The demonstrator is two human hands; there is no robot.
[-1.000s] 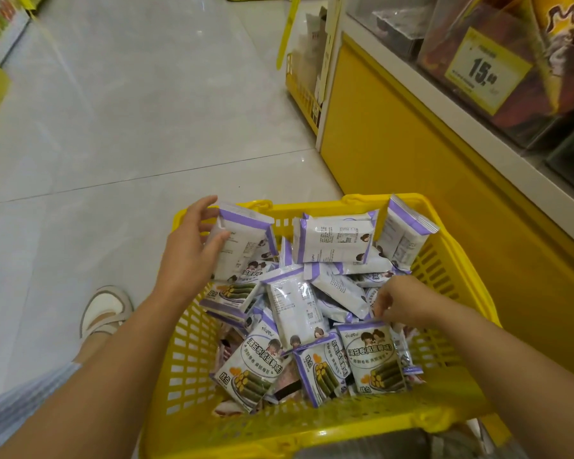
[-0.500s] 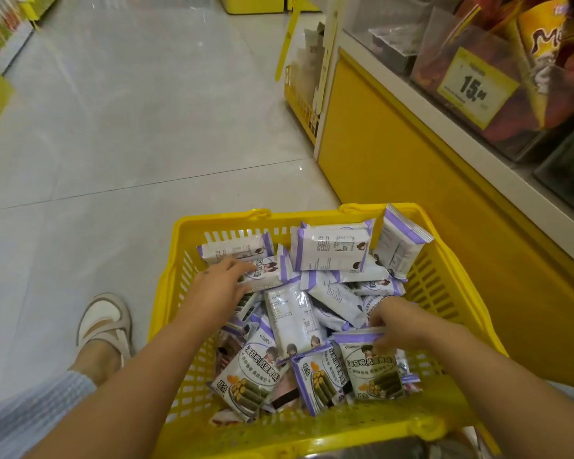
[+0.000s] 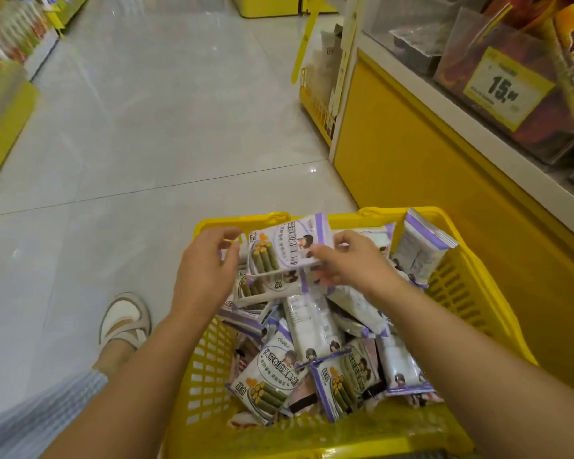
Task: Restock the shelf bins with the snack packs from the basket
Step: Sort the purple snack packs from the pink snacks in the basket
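Note:
A yellow plastic basket (image 3: 453, 286) in front of me holds several white-and-purple snack packs (image 3: 312, 329) in a loose pile. Above its far end, my left hand (image 3: 206, 273) grips the left edge of a small stack of packs (image 3: 262, 291). My right hand (image 3: 352, 263) pinches the right end of the top pack (image 3: 282, 250), which lies face up on that stack. Another pack (image 3: 421, 246) leans upright against the basket's far right corner. Clear shelf bins (image 3: 471, 51) sit at the upper right, above the basket.
A yellow shelf base (image 3: 411, 144) with a white ledge runs along the right, with a price tag (image 3: 507, 89) reading 15. Another yellow basket (image 3: 315, 104) stands further up the aisle. My sandalled foot (image 3: 123, 323) rests on the grey tile floor, left of the basket.
Both hands have risen from the pile toward the basket's far end. The right hand lifted a pack from the near pile and brought it onto the packs in the left hand.

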